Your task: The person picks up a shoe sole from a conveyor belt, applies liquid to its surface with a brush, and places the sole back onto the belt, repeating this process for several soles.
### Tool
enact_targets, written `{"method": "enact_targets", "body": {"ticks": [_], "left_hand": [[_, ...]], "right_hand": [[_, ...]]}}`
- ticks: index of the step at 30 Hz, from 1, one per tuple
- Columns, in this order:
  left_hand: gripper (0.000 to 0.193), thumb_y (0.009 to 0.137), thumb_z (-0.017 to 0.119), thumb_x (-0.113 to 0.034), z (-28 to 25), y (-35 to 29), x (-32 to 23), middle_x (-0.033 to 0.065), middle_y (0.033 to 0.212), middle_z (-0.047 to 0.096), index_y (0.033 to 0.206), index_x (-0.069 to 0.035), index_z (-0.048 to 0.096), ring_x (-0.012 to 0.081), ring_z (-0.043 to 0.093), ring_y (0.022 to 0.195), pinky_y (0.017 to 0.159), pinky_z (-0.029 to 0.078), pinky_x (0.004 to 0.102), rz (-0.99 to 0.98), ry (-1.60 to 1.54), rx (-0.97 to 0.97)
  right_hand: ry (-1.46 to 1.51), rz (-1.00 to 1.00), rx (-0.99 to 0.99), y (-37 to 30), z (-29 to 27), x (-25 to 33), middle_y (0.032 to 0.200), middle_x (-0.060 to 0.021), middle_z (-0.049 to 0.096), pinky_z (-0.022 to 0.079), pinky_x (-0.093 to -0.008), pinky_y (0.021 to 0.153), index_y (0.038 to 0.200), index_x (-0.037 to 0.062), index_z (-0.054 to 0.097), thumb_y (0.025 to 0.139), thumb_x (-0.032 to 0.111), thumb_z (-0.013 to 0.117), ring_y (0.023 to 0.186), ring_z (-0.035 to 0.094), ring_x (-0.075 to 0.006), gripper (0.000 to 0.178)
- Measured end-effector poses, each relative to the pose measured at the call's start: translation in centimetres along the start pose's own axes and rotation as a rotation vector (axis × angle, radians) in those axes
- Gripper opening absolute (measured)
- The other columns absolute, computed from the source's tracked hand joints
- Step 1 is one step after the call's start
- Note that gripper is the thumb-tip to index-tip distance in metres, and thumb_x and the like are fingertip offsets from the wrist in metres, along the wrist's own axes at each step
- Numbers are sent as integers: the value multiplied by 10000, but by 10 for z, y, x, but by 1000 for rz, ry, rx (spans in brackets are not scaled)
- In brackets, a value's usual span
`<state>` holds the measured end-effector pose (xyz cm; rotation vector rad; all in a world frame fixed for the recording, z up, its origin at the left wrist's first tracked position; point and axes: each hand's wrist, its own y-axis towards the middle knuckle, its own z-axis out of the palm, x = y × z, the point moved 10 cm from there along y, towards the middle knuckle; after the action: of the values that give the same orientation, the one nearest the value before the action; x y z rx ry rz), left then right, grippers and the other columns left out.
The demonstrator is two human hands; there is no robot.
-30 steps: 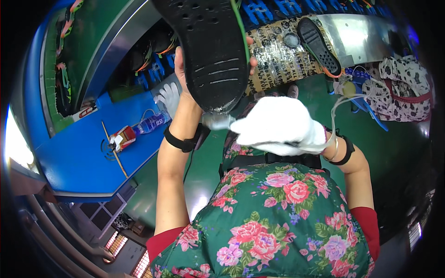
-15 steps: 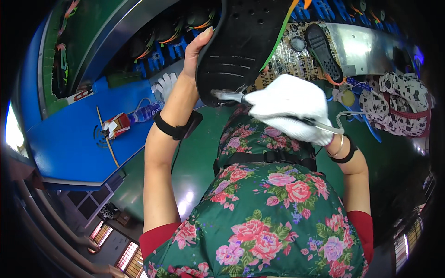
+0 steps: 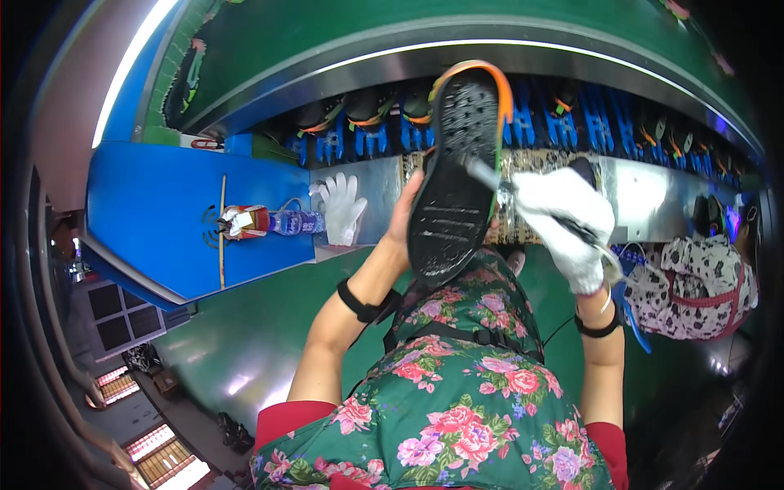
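My bare left hand (image 3: 400,216) grips a black shoe sole (image 3: 447,214) from its left side and underneath, holding it up in front of me. The sole has an orange rim at the far end and a green strip along the right side. Its near end looks wet and glossy, with several slits across it; small holes dot the far half. In a white knitted glove, my right hand (image 3: 567,220) is closed round a brush (image 3: 483,174). The blurred bristles meet the sole around its middle, near the right edge.
Beyond the sole runs a metal ledge (image 3: 649,196) with patterned sheeting, below a rack of shoe parts on blue supports (image 3: 559,122). On the blue table (image 3: 155,220) at left are a plastic bottle (image 3: 296,222) and a white glove (image 3: 343,208). A spotted bag (image 3: 702,286) sits at right.
The brush has moved from the near end of the sole up to its middle. The sole now sits farther from me and shows whole. My view has shifted, showing more of the rack.
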<state>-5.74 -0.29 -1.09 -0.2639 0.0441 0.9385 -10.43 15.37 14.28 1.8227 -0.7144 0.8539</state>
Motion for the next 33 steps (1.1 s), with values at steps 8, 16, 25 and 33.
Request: {"method": "enact_targets", "body": {"ticks": [8,16,25,33], "left_hand": [[1273,771,619,-857,126,-71,-215,378,1514,370,1589,32,219,531,531,1287,1031,527,619,301,363,621],[1029,977,374,-767,27,-122,-421,262,1474,497,1561,72,250,420,528,1342,1031,543,514,1036,-391,216],[536,1001,612,-247,120,78,-266,231,1262,628,1426,68,527,321,614,1204,1033,521,401,697,814,-247],[993,936,694,-557,204,382,-230,218,1404,587,1640,-42,221,278,614,1200,976,519,362,346,2080,-274]], "right_hand": [[600,588,-510,-56,-26,-86,1058,-119,771,422,-183,623,1080,-34,770,827,-58,711,690,563,-51,261],[690,742,-430,-112,20,-132,940,-110,774,448,-227,584,1032,-39,778,824,-46,757,653,602,-95,209],[904,814,-777,-174,-30,-170,1036,-105,750,488,-224,670,1102,-51,730,877,-43,711,804,665,-133,226],[839,750,-893,-217,-69,-158,1003,-97,776,387,-193,576,1091,-53,751,867,-41,711,651,530,-46,228]]}}
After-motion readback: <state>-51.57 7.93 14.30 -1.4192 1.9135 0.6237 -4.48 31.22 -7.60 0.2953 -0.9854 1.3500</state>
